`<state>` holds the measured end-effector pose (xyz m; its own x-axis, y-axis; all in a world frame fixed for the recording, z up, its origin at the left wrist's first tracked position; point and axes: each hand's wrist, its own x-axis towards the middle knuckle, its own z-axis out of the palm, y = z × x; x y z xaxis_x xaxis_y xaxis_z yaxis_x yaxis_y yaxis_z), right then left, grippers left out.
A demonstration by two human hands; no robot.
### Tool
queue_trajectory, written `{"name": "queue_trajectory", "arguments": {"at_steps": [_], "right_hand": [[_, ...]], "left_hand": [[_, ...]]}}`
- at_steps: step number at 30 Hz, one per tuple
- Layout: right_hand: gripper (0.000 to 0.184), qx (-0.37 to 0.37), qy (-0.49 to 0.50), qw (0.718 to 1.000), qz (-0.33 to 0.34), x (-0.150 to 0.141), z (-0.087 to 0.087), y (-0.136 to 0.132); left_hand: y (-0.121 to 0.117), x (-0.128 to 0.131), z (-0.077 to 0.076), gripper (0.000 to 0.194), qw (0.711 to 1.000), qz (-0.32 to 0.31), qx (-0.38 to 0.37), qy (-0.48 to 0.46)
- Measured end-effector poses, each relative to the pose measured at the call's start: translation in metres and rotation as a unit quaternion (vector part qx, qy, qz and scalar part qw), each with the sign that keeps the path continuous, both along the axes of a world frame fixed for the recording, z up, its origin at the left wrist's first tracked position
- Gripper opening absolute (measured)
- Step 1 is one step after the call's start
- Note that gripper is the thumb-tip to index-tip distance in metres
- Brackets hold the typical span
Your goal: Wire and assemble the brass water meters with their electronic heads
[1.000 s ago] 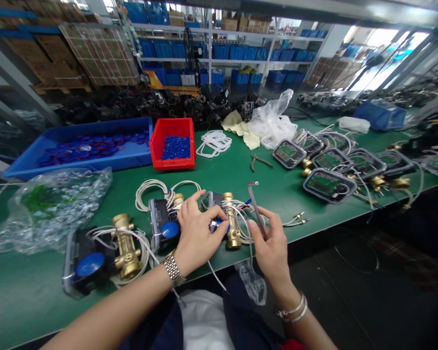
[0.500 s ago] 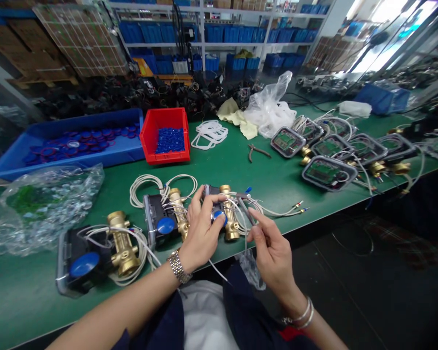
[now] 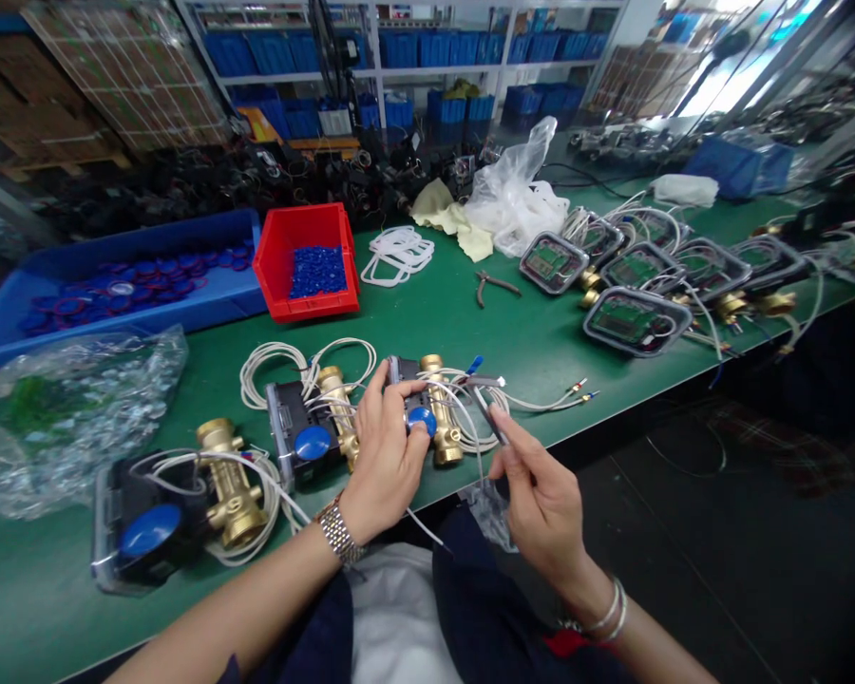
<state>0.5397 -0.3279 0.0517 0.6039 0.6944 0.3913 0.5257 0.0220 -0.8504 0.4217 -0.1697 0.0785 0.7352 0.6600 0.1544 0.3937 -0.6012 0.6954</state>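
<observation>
My left hand [image 3: 383, 454] grips a black meter unit with a round blue cap [image 3: 422, 420] and a brass pipe fitting [image 3: 443, 422], holding it down near the table's front edge. My right hand [image 3: 538, 494] pinches a bent metal hex key [image 3: 485, 407], its tip tilted toward the brass fitting and the white cables [image 3: 470, 404] around it. Two more meters lie to the left: one with a blue cap [image 3: 312, 443] right beside my left hand, another [image 3: 158, 518] farther left.
A red bin of blue caps [image 3: 306, 258] and a blue tray [image 3: 135, 290] stand at the back left. A clear bag [image 3: 64, 408] lies at left. Pliers [image 3: 495, 283], white gaskets [image 3: 397, 253], and several open meters with circuit boards [image 3: 631, 318] sit at right.
My right hand has lowered the hex key from upright and swung its tip toward the brass fitting. My left hand has kept its hold on the meter. The view has tipped down slightly.
</observation>
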Motion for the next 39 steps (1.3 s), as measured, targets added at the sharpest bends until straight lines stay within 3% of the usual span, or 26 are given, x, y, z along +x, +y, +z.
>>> {"name": "queue_trajectory", "arguments": {"at_steps": [5, 9, 13, 16, 18, 23, 29, 32, 35, 36, 39], "right_hand": [[0.057, -0.131, -0.051, 0.984, 0.108, 0.008, 0.005, -0.003], [0.057, -0.081, -0.041, 0.994, 0.062, 0.006, 0.014, -0.003], [0.054, -0.137, -0.049, 0.983, 0.113, 0.002, 0.019, -0.004], [0.057, -0.063, -0.04, 0.997, 0.015, 0.003, 0.015, -0.005], [0.061, -0.022, -0.058, 0.998, -0.011, 0.005, 0.007, -0.004], [0.055, -0.16, -0.057, 0.98, 0.103, 0.009, 0.003, 0.0], [0.056, -0.049, -0.034, 0.998, 0.012, 0.0, 0.021, -0.008], [0.061, -0.064, -0.062, 0.994, 0.057, 0.0, 0.018, -0.006], [0.06, -0.136, -0.076, 0.98, 0.124, 0.001, 0.017, -0.002], [0.059, -0.136, -0.069, 0.981, 0.117, 0.001, 0.018, -0.001], [0.058, -0.041, -0.055, 0.997, 0.02, -0.001, 0.021, 0.001]], "left_hand": [[-0.002, 0.001, -0.002, 0.043, 0.999, 0.013, 0.02, -0.022], [-0.003, 0.001, -0.002, 0.043, 0.999, 0.018, 0.025, -0.022], [-0.003, 0.0, -0.003, 0.043, 0.999, 0.019, 0.024, -0.026], [-0.002, 0.0, -0.003, 0.043, 0.999, 0.016, 0.025, -0.027], [-0.001, -0.001, -0.004, 0.043, 0.999, 0.013, 0.025, -0.029], [-0.001, -0.002, -0.004, 0.042, 0.999, 0.013, 0.017, -0.041], [0.001, -0.005, 0.0, 0.058, 1.0, -0.006, -0.009, -0.028], [0.002, -0.004, 0.001, 0.077, 1.0, -0.011, 0.002, -0.021], [0.001, -0.003, 0.0, 0.078, 1.0, -0.005, 0.016, -0.024], [0.001, -0.003, 0.0, 0.076, 1.0, -0.005, 0.017, -0.025], [0.001, -0.003, -0.001, 0.073, 0.999, -0.007, 0.016, -0.029]]}}
